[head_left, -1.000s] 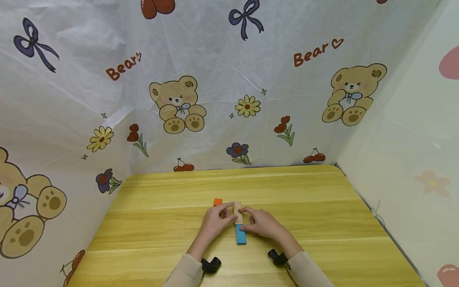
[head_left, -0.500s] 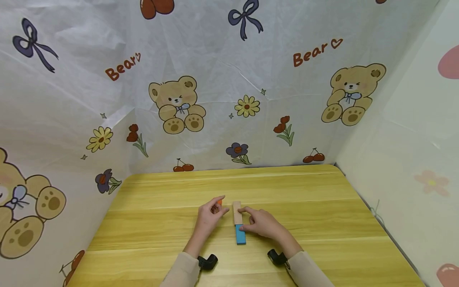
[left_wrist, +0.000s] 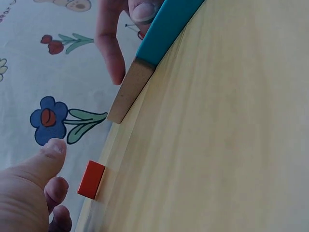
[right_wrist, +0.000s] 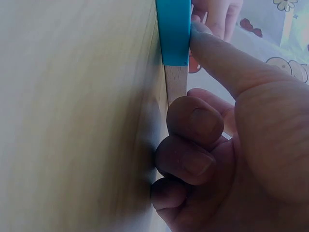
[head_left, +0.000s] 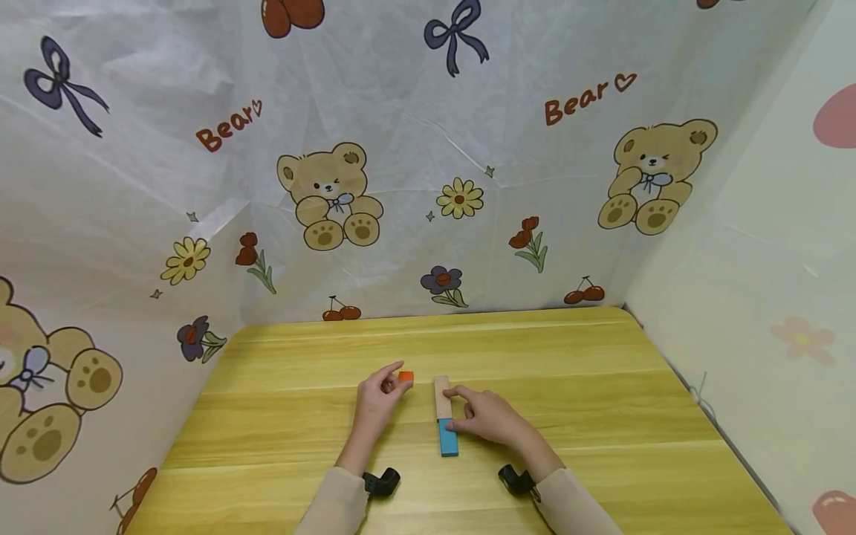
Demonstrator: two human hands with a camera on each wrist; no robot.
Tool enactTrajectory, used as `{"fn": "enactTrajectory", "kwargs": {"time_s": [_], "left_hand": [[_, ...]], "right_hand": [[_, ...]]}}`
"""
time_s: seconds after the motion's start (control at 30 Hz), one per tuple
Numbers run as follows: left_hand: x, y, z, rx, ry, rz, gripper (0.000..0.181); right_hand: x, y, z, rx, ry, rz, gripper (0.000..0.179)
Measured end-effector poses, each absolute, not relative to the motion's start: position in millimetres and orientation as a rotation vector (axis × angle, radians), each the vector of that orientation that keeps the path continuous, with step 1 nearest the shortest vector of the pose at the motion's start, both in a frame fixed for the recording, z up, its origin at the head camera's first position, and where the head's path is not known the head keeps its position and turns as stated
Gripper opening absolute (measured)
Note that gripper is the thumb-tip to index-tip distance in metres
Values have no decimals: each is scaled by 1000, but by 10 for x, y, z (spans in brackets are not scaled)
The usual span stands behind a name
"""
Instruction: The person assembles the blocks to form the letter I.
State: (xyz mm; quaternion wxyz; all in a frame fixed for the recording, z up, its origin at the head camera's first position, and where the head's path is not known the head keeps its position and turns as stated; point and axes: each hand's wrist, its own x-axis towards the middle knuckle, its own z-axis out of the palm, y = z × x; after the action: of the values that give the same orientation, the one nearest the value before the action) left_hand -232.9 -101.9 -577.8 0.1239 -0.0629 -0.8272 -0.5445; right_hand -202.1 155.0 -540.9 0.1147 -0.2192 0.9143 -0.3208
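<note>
A blue block (head_left: 449,438) and a plain wooden block (head_left: 443,397) lie end to end in a line on the table, the wooden one farther away. My right hand (head_left: 493,416) rests over them: its index fingertip touches the wooden block, and its thumb (right_wrist: 212,50) lies on the top of the blue block. The other fingers (right_wrist: 186,159) are folded in beside the blocks. Left of this row sits a small orange-red block (head_left: 406,377). My left hand (head_left: 377,394) is right beside it, thumb and index finger spread apart, holding nothing.
The wood-grain table (head_left: 568,371) reaches back to a white cloth wall (head_left: 401,282) printed with bears and flowers. Another pale wall (head_left: 769,260) rises along the right edge. Black wrist cameras (head_left: 383,483) sit on both wrists.
My left hand has moved left, from beside the wooden block to the orange-red block, briefly covering part of it. My right hand and the row of blocks have stayed in place.
</note>
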Motion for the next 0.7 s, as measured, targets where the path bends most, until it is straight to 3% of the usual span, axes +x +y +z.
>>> {"fn": "enactTrajectory", "kwargs": {"time_s": [0.7], "left_hand": [[-2389,-1092,-5786,-127,-2581,-1336,44]], "right_hand": [[-2010,1544,-5394,-628,2668,-941,56]]}}
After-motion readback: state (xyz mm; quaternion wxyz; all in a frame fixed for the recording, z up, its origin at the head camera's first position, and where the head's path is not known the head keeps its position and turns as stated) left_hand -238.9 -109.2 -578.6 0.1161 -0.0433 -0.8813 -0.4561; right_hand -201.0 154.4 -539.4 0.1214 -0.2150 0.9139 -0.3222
